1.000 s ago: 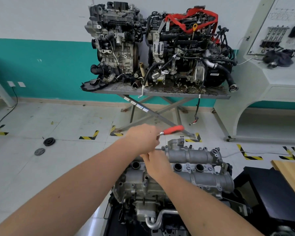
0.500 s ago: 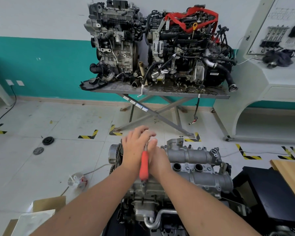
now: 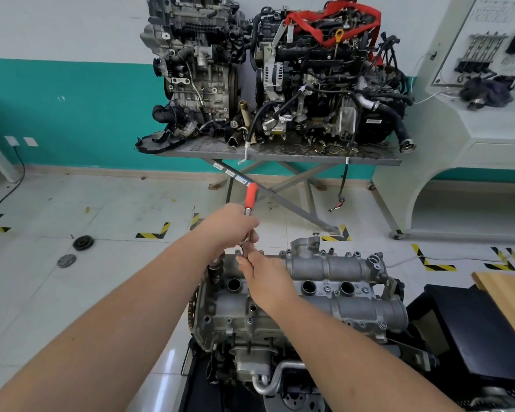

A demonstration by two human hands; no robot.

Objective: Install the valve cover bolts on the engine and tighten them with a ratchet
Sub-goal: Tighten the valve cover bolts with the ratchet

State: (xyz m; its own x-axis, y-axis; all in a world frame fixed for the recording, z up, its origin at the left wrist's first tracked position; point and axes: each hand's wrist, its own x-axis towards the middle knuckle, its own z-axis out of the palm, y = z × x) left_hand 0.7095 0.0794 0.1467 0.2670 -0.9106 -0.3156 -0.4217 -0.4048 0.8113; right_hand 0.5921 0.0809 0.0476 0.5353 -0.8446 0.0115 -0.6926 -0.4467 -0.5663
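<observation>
The ratchet (image 3: 250, 197) handle, previously pointing toward the camera, now points away. The left hand (image 3: 231, 224) grips it; the right hand (image 3: 263, 275) steadies its hidden head, grip indiscernible, on the valve cover (image 3: 324, 295).

We have the engine (image 3: 298, 307) low at centre, near six o'clock. Our left hand (image 3: 231, 224) sits at its far edge, toward eleven o'clock, with the ratchet (image 3: 250, 200) rising from it toward twelve. Our right hand (image 3: 265, 278) lies on the valve cover (image 3: 333, 269), just behind and below the left. Far off at twelve, two other engines (image 3: 268, 72) stand side by side on a surface (image 3: 191, 151). Two discs (image 3: 75, 251) lie on the floor at nine o'clock.
</observation>
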